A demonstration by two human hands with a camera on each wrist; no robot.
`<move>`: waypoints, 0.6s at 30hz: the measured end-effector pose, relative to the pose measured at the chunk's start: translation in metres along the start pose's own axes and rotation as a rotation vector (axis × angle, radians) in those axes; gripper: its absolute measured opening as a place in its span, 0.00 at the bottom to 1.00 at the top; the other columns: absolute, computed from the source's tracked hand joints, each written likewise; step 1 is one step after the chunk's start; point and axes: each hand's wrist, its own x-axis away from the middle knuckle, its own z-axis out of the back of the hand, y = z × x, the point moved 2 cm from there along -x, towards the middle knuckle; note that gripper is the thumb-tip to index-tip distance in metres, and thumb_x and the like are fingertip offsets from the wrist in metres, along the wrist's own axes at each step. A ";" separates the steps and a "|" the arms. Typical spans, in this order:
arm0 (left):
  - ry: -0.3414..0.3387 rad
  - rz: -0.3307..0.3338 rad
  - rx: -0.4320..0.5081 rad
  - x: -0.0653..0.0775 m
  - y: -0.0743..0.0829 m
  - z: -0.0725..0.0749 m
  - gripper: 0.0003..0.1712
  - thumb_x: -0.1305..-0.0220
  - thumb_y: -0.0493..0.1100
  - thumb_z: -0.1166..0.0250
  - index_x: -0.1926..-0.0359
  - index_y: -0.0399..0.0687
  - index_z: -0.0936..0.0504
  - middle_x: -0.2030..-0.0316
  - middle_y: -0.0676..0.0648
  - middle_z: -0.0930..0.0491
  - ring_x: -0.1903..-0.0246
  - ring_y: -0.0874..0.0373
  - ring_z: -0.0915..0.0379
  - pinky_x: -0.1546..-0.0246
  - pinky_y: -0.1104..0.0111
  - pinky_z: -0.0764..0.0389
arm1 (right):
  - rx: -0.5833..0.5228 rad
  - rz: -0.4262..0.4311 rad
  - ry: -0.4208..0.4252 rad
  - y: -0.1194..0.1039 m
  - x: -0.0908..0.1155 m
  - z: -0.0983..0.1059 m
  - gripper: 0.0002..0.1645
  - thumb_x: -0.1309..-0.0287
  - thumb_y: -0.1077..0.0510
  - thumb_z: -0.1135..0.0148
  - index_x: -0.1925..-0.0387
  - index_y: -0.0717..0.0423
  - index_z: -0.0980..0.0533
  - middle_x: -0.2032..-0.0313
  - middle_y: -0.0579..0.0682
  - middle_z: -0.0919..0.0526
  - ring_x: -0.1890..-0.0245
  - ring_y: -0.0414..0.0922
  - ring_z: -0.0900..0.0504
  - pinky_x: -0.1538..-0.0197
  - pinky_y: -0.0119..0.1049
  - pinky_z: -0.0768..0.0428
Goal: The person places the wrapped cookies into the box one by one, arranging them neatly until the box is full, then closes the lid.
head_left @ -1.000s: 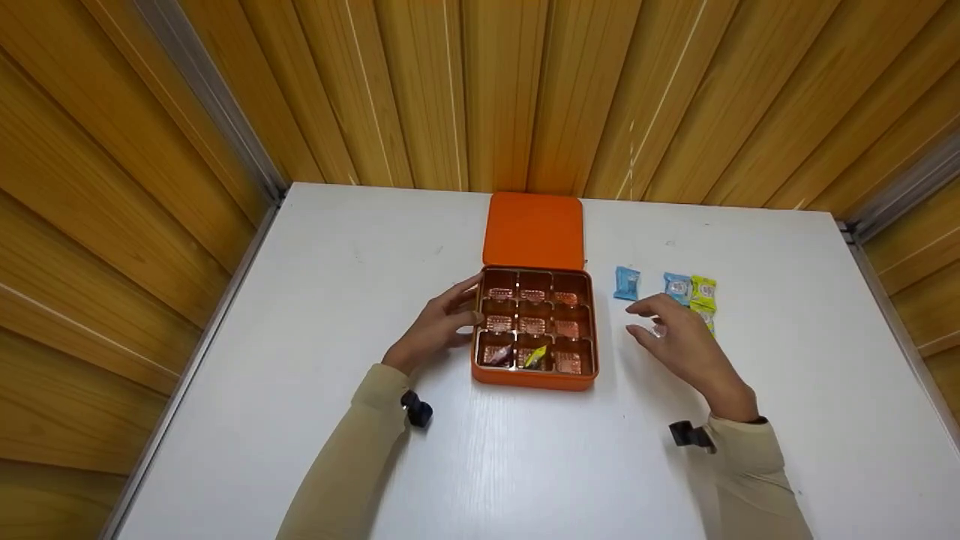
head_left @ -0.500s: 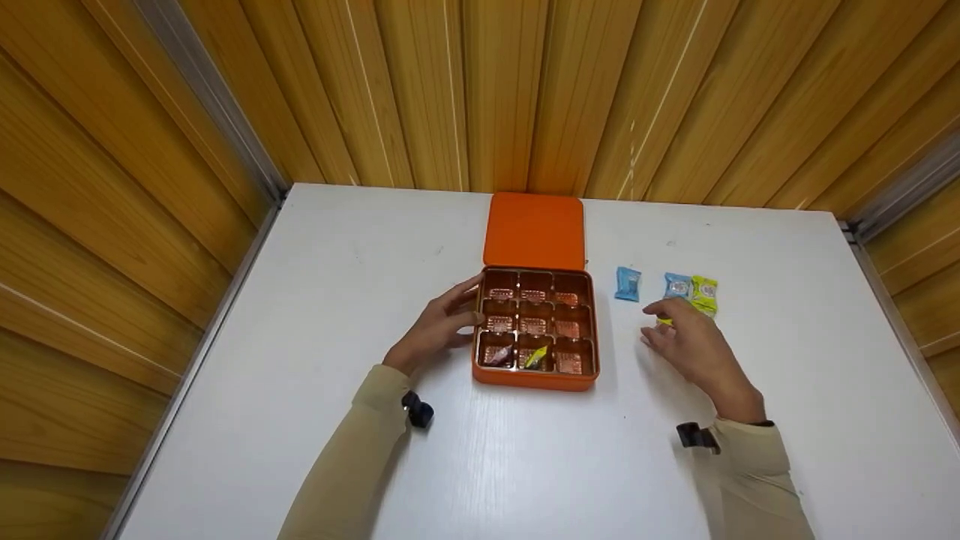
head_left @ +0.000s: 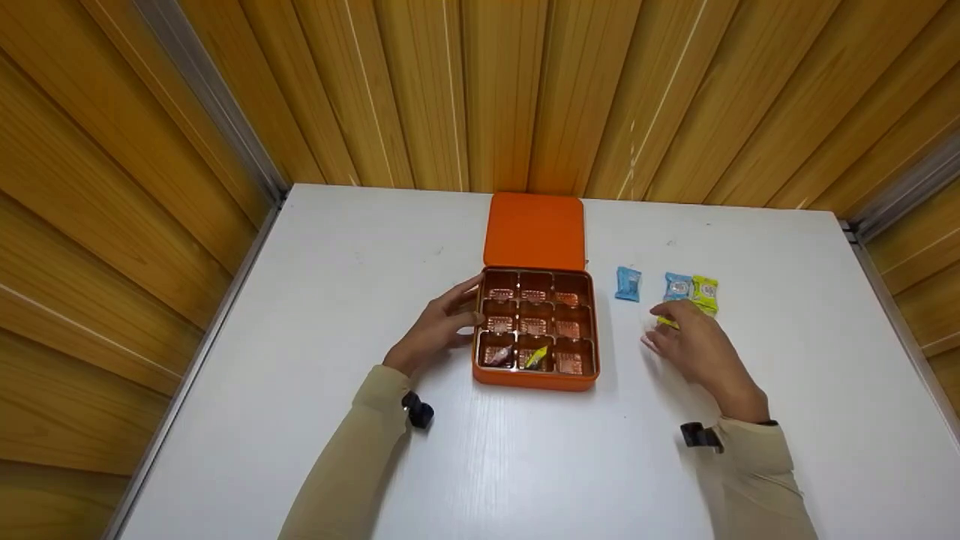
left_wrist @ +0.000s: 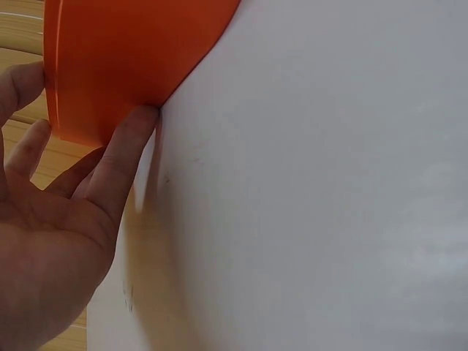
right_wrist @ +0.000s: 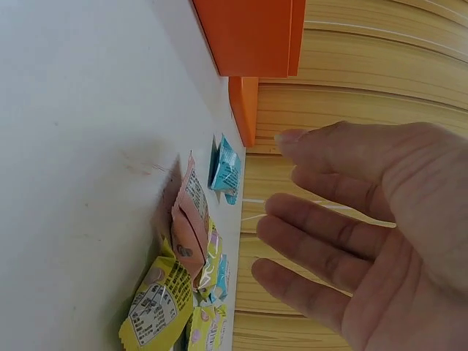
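Note:
An orange tin box (head_left: 536,381) stands on the table, its lid folded back and its insert split into several compartments. A pinkish packet (head_left: 498,355) lies in the front left compartment, and a yellow packet (head_left: 537,357) in the front middle one. My left hand (head_left: 431,334) rests against the box's left side, fingertips on the orange wall (left_wrist: 131,66) in the left wrist view. To the right of the box my right hand (head_left: 697,349) hovers over small candy packets, fingers loosely bent and holding nothing. Beneath it the right wrist view shows a pink packet (right_wrist: 189,241) beside a yellow packet (right_wrist: 157,303).
Behind the right hand lie a blue packet (head_left: 678,286) and a yellow-green packet (head_left: 705,292), side by side. Another blue packet (head_left: 628,284) lies apart, nearer the box. The lid (head_left: 534,231) reaches back toward the wood-panelled wall (head_left: 495,97).
My right hand has shifted to the right and slightly toward me, over the packets, away from the box. The left hand and the box have stayed put.

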 end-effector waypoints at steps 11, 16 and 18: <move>0.013 0.008 -0.006 0.001 0.001 0.000 0.43 0.28 0.37 0.34 0.18 0.70 0.36 0.23 0.44 0.34 0.32 0.45 0.28 0.43 0.49 0.16 | 0.019 -0.030 -0.026 0.006 -0.001 -0.005 0.25 0.28 0.60 0.32 0.37 0.71 0.25 0.44 0.70 0.19 0.43 0.65 0.20 0.38 0.64 0.24; 0.013 0.012 -0.003 0.001 0.000 0.000 0.43 0.28 0.37 0.34 0.18 0.70 0.35 0.23 0.44 0.34 0.32 0.45 0.28 0.43 0.49 0.16 | 0.022 -0.052 -0.045 0.007 -0.002 -0.006 0.26 0.29 0.59 0.31 0.37 0.71 0.25 0.46 0.68 0.18 0.47 0.62 0.19 0.41 0.63 0.22; 0.011 0.014 -0.008 0.001 0.000 0.000 0.43 0.28 0.37 0.34 0.18 0.69 0.36 0.23 0.44 0.35 0.32 0.45 0.28 0.43 0.49 0.16 | 0.027 -0.057 -0.053 0.008 -0.002 -0.007 0.26 0.29 0.58 0.31 0.38 0.72 0.24 0.46 0.68 0.18 0.49 0.61 0.19 0.42 0.62 0.21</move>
